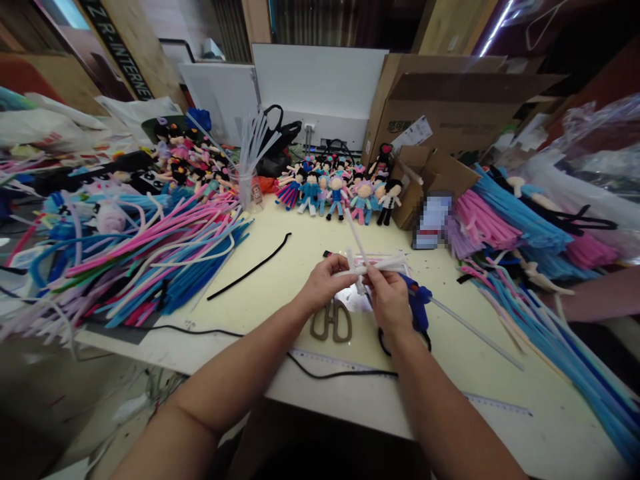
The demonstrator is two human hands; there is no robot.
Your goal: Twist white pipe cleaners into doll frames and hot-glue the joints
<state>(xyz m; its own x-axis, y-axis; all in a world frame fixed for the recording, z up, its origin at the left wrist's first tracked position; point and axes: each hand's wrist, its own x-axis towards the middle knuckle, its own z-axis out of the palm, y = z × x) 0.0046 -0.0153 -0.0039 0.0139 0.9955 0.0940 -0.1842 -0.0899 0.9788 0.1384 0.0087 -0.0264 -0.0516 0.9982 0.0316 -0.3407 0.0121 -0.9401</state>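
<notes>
Just beyond the handles of the scissors, white pipe cleaners are being pinched between closed fingertips by the left hand and the right hand.

White stems look soft and fuzzy, same plushy nap on the bundled stems and dolls. Tabletop's smooth with some sheen, big box is plain matt cardboard, and that crinkly wrap is super glossy clear plastic.
</notes>
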